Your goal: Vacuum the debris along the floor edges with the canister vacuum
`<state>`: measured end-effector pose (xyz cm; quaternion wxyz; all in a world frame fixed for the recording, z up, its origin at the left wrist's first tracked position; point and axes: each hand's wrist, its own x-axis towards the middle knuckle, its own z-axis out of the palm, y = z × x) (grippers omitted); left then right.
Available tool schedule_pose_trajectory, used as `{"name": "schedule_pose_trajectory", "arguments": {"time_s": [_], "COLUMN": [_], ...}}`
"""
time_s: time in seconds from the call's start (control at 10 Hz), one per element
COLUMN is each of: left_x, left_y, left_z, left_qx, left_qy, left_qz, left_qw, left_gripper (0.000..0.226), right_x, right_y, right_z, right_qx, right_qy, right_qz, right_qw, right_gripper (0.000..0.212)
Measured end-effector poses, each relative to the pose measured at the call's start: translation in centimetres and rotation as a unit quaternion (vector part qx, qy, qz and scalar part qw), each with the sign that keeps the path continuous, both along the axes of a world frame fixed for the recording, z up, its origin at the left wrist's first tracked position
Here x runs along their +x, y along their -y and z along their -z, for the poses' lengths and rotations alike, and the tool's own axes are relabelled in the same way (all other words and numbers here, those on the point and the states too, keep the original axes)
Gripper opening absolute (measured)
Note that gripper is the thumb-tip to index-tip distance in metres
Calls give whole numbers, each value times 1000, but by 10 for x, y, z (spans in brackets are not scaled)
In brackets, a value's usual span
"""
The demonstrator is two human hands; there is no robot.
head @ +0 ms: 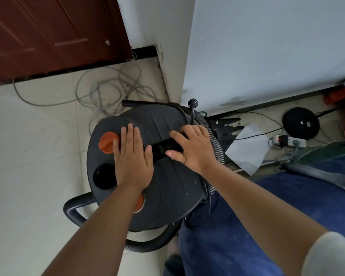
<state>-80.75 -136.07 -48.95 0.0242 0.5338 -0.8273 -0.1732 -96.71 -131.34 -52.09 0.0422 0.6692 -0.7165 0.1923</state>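
A round black canister vacuum [173, 188] stands on the tiled floor at a wall corner, seen from above. Its lid carries an orange knob [107, 143] and a round port [104, 175]. My left hand [132, 156] lies flat on the lid with straight fingers, just right of the orange knob. My right hand [191, 148] curls its fingers into the black carry handle [165, 146] at the lid's middle. A ribbed grey hose [215, 144] runs along the canister's right side, and a black hose [76, 214] loops round its near side.
A tangle of grey cable [110, 90] lies in front of a brown door [54, 34]. Right of the corner are a power strip [287, 141], a sheet of paper [247, 148], a black round lamp base [301, 123] and thin wires. My blue-trousered legs [247, 226] stand at the lower right.
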Motion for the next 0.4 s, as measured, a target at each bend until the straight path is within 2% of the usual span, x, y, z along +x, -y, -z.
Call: {"name": "schedule_pose_trajectory", "arguments": {"time_s": [0.1, 0.2, 0.3, 0.4], "left_x": [1, 0, 0, -1], "left_y": [-2, -3, -3, -2], "left_z": [0, -2, -3, -3], "left_qx": [-8, -1, -1, 8], "left_qy": [0, 5, 1, -2], "left_qz": [-2, -1, 0, -5], "left_qw": [1000, 1000, 1000, 1000], "left_gripper": [84, 86, 87, 89], "right_x": [5, 7, 11, -1], "right_y": [-4, -11, -13, -18], "right_z": [1, -6, -31, -82], "right_qx": [9, 28, 60, -6], "right_qy": [24, 127, 322, 494], "right_qz": [5, 38, 100, 174], "right_qw": [1000, 991, 940, 852], "right_gripper": [75, 56, 38, 24]}}
